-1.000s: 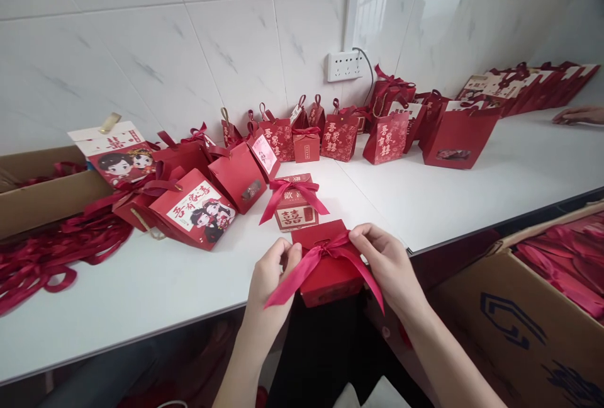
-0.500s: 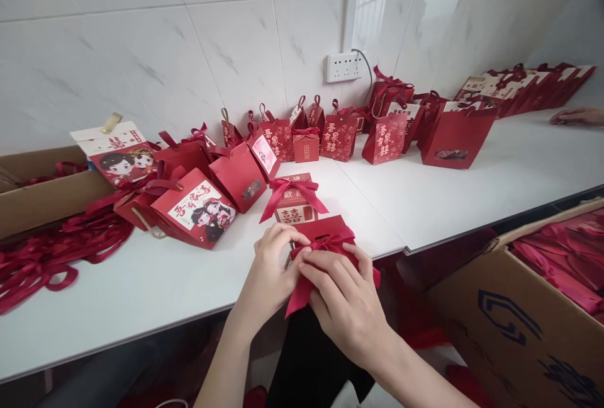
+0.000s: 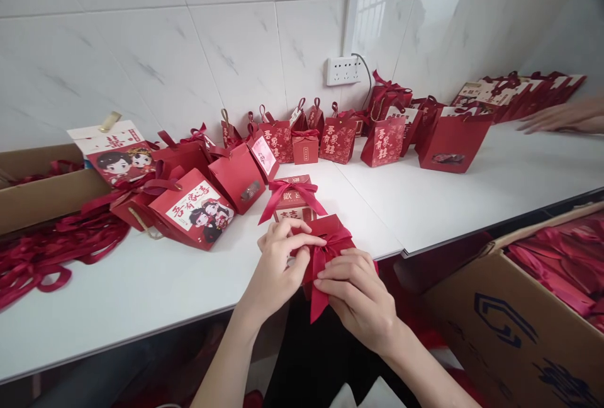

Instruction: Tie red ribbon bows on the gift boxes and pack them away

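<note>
Hands (image 3: 361,298) on ribbon (image 3: 340,242), 囍 box (image 3: 290,213) bhd

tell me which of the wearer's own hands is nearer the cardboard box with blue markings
Right. The right hand is at the ribbon, with the cardboard box off to its right; the left hand is farther left, also at the ribbon.

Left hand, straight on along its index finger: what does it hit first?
Likely the red bow; the left hand looks right up against it, though exact contact is unclear.
</note>
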`<action>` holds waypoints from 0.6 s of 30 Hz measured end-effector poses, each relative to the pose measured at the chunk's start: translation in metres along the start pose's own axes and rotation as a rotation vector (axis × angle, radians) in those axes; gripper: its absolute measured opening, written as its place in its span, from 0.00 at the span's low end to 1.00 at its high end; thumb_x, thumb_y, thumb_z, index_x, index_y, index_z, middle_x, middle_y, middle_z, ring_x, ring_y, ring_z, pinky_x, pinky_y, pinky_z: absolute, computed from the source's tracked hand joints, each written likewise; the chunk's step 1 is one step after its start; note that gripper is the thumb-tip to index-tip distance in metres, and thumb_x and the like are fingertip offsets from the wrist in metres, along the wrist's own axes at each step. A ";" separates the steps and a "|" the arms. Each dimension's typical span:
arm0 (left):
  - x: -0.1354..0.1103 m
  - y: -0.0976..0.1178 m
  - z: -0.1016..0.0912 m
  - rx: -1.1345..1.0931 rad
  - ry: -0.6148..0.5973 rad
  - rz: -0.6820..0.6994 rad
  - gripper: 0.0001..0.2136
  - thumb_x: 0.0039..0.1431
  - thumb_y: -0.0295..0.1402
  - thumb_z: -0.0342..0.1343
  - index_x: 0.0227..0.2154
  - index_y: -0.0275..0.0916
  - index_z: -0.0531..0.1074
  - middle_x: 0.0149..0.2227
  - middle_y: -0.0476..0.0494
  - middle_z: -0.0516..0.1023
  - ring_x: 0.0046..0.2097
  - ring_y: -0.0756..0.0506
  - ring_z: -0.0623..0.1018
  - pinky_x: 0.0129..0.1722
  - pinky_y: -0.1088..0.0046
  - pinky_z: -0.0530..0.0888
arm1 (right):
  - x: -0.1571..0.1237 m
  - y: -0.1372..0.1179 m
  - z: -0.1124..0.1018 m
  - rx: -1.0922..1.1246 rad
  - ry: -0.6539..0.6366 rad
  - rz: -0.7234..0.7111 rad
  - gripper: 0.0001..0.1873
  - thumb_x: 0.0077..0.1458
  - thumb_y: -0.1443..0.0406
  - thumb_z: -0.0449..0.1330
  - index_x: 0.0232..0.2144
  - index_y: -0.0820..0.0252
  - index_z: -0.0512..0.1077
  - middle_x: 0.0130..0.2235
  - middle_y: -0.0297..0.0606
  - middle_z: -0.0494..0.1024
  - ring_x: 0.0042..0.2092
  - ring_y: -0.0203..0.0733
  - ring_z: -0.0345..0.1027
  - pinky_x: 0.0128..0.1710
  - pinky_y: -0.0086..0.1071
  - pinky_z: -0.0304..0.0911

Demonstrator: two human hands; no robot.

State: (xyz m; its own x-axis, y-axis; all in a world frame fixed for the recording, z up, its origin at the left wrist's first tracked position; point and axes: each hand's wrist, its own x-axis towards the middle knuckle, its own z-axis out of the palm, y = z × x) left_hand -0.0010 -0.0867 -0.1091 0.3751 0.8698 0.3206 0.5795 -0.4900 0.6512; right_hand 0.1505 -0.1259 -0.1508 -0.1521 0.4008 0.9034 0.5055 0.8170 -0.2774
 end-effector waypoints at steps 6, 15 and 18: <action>0.004 0.004 0.004 0.047 0.028 -0.034 0.06 0.59 0.34 0.53 0.31 0.46 0.76 0.40 0.47 0.71 0.48 0.42 0.70 0.51 0.59 0.61 | -0.002 0.003 -0.002 0.036 -0.046 -0.002 0.10 0.54 0.78 0.56 0.34 0.60 0.71 0.32 0.38 0.77 0.37 0.40 0.70 0.38 0.38 0.67; 0.011 0.007 0.006 0.030 0.023 -0.159 0.03 0.53 0.32 0.57 0.26 0.47 0.75 0.37 0.51 0.72 0.48 0.42 0.71 0.51 0.57 0.62 | -0.004 0.008 -0.004 0.155 -0.064 -0.009 0.11 0.53 0.79 0.53 0.33 0.62 0.70 0.32 0.38 0.76 0.38 0.40 0.69 0.37 0.37 0.64; 0.012 0.008 0.007 0.015 0.028 -0.169 0.03 0.53 0.31 0.58 0.26 0.46 0.75 0.37 0.50 0.72 0.47 0.43 0.71 0.51 0.58 0.62 | -0.004 0.008 -0.005 0.178 -0.068 -0.017 0.12 0.52 0.80 0.53 0.33 0.62 0.70 0.32 0.39 0.76 0.39 0.41 0.68 0.38 0.39 0.64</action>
State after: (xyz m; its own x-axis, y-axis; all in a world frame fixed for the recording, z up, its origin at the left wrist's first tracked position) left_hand 0.0129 -0.0802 -0.1045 0.2517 0.9409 0.2267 0.6435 -0.3377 0.6869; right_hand 0.1597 -0.1231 -0.1551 -0.2192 0.4080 0.8863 0.3451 0.8821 -0.3207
